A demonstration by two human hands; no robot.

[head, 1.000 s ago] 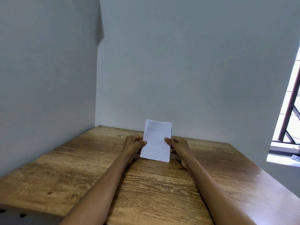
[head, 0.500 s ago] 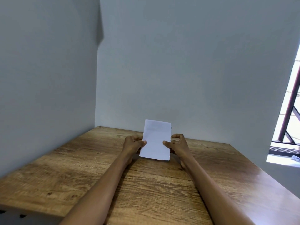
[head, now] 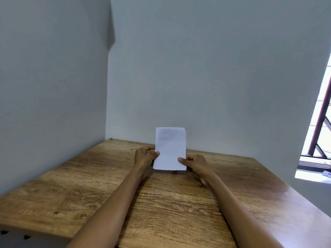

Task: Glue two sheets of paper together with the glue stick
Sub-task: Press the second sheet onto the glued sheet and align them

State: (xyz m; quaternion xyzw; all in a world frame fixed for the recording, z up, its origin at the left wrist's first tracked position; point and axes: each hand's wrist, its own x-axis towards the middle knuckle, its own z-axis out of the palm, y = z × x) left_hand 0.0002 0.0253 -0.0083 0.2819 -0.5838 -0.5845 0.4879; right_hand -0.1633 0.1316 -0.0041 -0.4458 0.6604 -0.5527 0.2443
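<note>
Starting at the left: bare grey wall, and the wooden table [head: 71,185] tucked right into the corner. Nothing is seen lying on the left half of it, no glue stick anywhere.

Next up, the left hand [head: 144,155], which is closed around the left edge of the paper [head: 170,149], thumb pressed on the front face and the other fingers curled behind. The paper is held upright over the middle of the table, nearer the back edge than the front, with its bottom edge just above the wood or maybe resting on it, hard to call. At the top right corner a second layer can be made out peeking behind the first, so it's probably two sheets held together as a stack.

Then the right hand [head: 194,162], clamped on the lower right corner the same way, thumb in front.

Far right, a window [head: 318,122] with a dark bar is cut off by the frame.

Progress-wise: whether any glue has been applied can't be told. It looks like the sheets are being lined up or pressed, so either the gluing is finished or it hasn't started.

No writing or brand can be read; only a faint grey smudge is seen near the top of the sheet.
</note>
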